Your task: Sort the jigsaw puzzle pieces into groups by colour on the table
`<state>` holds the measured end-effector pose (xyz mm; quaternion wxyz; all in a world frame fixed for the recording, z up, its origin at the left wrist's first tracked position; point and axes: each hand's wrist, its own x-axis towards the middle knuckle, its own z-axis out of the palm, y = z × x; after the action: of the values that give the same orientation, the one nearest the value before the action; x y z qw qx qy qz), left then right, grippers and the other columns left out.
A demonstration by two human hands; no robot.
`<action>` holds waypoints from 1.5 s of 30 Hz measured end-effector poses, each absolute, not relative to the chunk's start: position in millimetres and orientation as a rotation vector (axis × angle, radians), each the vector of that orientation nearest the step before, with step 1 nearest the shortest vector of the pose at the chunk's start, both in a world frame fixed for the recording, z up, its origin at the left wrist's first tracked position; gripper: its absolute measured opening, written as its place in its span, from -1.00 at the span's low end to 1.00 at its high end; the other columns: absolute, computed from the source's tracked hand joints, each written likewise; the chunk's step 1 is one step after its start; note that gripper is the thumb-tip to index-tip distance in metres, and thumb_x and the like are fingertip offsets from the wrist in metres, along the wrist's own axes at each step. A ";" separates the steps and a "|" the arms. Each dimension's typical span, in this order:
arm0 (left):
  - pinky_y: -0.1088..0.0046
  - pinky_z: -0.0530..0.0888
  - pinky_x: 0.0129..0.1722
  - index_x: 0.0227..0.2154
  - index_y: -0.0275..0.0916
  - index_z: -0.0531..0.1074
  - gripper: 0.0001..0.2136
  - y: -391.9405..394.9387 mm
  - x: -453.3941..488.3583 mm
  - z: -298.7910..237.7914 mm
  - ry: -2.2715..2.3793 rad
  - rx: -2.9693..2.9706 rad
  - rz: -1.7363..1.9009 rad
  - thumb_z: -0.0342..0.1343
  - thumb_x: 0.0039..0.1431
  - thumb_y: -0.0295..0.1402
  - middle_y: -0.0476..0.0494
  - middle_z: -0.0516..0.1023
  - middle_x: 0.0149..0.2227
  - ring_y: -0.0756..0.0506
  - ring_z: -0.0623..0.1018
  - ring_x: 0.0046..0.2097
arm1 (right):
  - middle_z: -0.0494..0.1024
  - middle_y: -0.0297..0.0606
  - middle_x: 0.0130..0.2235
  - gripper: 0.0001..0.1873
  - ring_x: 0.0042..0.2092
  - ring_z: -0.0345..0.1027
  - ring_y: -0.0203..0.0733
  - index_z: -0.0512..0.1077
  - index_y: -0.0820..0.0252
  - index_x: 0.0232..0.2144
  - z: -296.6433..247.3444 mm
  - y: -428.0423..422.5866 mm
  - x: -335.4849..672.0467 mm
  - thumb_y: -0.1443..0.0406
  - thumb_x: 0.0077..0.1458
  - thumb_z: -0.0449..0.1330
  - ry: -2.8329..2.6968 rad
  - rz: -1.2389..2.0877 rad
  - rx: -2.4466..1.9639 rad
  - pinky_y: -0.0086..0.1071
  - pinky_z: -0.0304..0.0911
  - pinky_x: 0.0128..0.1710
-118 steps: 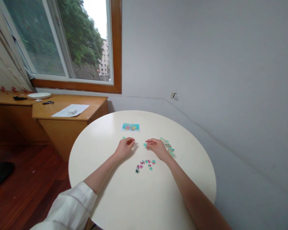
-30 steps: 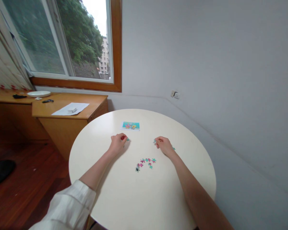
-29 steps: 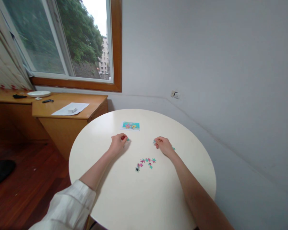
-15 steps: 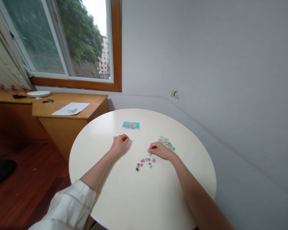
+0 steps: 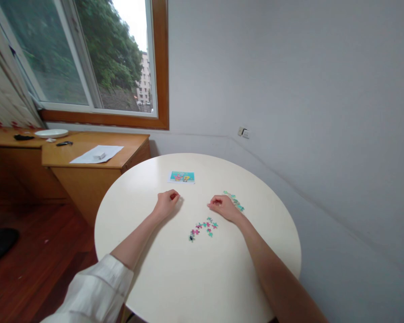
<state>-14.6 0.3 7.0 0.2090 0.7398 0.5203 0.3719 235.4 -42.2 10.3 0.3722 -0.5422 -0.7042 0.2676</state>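
Observation:
My right hand point(image 5: 222, 207) hovers just above a small cluster of puzzle pieces point(image 5: 204, 225) in pink, teal and grey. Its fingers are curled, with a gap between thumb and fingertips, and nothing shows in them. Partly behind that hand lies a pile of mostly teal and pale puzzle pieces point(image 5: 237, 202). My left hand point(image 5: 166, 202) rests on the table to the left, fingers bent in and tips together; whatever they may hold is hidden. Beyond it is a picture card point(image 5: 182, 177) with pink and yellow cartoon figures on teal.
The pieces lie on a round white table point(image 5: 175, 282). Behind on the left stands a wooden desk point(image 5: 134, 146) with a paper sheet point(image 5: 84, 157), a small white box point(image 5: 99, 156) and a white plate point(image 5: 52, 133). A wall runs along the right side.
My right hand has let go of a grey puzzle piece at the top of the cluster and lifted slightly away. The left hand has hardly moved; the view has shifted a little.

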 end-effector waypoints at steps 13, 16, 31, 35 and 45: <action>0.44 0.33 -0.32 -0.46 -0.26 0.46 -0.75 1.8 -15.1 3.4 1.431 2.057 1.043 -0.07 0.03 -0.24 -0.09 0.51 -0.50 -0.05 0.44 -0.41 | 0.46 -0.16 -0.14 -0.69 -0.08 0.26 -0.04 0.46 0.12 -0.17 -2.2 -32.4 281.2 0.20 0.04 0.08 -1.633 -0.071 -2.030 -0.14 0.04 -0.08; 0.45 0.32 -0.33 -0.46 -0.26 0.46 -0.75 2.5 -15.1 2.6 1.429 2.067 1.046 -0.06 0.03 -0.25 -0.08 0.50 -0.51 -0.04 0.43 -0.43 | 0.44 -0.17 -0.12 -0.68 -0.07 0.23 -0.04 0.47 0.09 -0.18 -1.3 -33.6 273.2 0.16 0.04 0.09 -1.700 -0.089 -2.078 -0.17 0.01 -0.08; 0.47 0.30 -0.38 -0.50 -0.27 0.46 -0.77 2.3 -14.2 3.3 1.427 2.061 1.087 -0.04 0.01 -0.27 -0.07 0.49 -0.55 -0.02 0.41 -0.47 | 0.50 -0.22 -0.21 -0.85 -0.13 0.25 -0.13 0.51 0.10 -0.35 4.8 -35.9 261.4 0.26 0.05 0.13 -1.802 -0.133 -2.071 -0.27 -0.06 -0.17; 0.47 0.29 -0.38 -0.49 -0.28 0.46 -0.77 1.6 -14.5 3.8 1.418 2.060 1.086 -0.04 0.01 -0.27 -0.07 0.48 -0.55 -0.02 0.41 -0.46 | 0.49 -0.23 -0.20 -0.88 -0.12 0.23 -0.13 0.48 0.14 -0.39 -2.6 -31.9 264.4 0.28 0.02 0.15 -1.785 -0.121 -2.022 -0.28 -0.07 -0.15; 0.47 0.31 -0.39 -0.48 -0.28 0.45 -0.77 0.1 -13.6 5.2 1.371 2.024 1.101 -0.04 0.02 -0.26 -0.08 0.49 -0.53 -0.03 0.41 -0.45 | 0.50 -0.30 -0.45 -0.91 -0.37 0.32 -0.26 0.41 0.17 -0.50 0.9 -30.8 263.4 0.31 -0.04 0.11 -1.665 0.168 -1.688 -0.33 0.10 -0.24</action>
<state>-13.6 0.1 5.2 0.2281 0.7349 0.4980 0.3999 263.4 -30.8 0.9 0.3730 -0.6590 -0.6499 0.0656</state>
